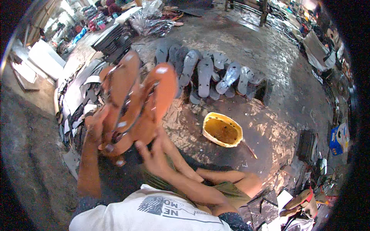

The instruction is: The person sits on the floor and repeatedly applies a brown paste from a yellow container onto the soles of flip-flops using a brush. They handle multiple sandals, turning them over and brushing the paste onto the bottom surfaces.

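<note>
A bundle of brown thong sandals [129,100], blurred by motion, is raised at the left in front of me. My left hand [97,122] grips the bundle by its left side, its fingers partly hidden by the sandals. Just under the bundle's lower right edge is my right hand [155,156], thumb and fingers apart. Its fingertips are close to the sandals; whether they touch is unclear. Beyond the bundle, several dark grey sole pieces [205,75] lie in an overlapping row, some of them shiny on top.
A yellow cut-open container [208,139] with amber stuff inside stands on the floor before my crossed legs, a thin stick [249,149] beside it. Scraps and sheets [75,96] are heaped at the left. Dark stacked sheets [307,145] and more scraps lie at the right.
</note>
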`<state>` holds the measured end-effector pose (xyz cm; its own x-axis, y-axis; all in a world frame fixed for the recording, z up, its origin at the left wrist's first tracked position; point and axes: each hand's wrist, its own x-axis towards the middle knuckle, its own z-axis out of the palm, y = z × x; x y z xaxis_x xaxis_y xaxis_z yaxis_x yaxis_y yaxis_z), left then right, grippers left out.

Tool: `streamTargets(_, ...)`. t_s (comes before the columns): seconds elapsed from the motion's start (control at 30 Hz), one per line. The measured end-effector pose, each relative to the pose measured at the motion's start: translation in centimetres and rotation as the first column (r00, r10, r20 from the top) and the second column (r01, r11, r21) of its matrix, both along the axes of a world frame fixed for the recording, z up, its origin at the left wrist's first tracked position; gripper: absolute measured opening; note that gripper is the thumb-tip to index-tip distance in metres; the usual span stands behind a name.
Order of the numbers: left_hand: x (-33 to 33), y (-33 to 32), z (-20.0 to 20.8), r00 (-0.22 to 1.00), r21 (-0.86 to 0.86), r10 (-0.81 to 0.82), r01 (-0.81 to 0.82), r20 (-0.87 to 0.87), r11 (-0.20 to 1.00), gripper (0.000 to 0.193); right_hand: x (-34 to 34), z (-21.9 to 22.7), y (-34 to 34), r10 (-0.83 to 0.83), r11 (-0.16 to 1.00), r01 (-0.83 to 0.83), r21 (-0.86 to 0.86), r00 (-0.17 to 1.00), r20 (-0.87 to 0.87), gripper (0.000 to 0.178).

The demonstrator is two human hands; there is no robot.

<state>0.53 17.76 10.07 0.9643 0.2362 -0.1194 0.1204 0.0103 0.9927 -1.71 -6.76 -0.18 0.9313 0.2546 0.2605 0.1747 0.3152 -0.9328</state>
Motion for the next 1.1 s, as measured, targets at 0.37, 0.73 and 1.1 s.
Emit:
streamTargets(0.37, -7.8, 2.4, -7.2, 0.939, 0.112, 0.335, -0.325, -0.078, 0.939, 0.022, 6.2, 0.3, -1.7, 0.423, 0.862, -0.498, -0.093, 0.81, -0.405, 0.047)
streamTargets(0.73, -6.5, -13.9, -13.1, 0.884, -0.843, -0.393, -0.001, -0.252, 0.538, 0.024, 7.9, 1.3, -13.5, -0.007, 0.992, 0.064, 0.108, 0.888, -0.461, 0.033)
streamTargets(1.1, -6.1, -15.3, -13.2, 0.909, -0.824, -0.372, 0.06, -0.187, 0.563, 0.016, 7.8, 1.0, -15.9, -0.201, 0.98, 0.194, -0.05, 0.944, -0.263, 0.037)
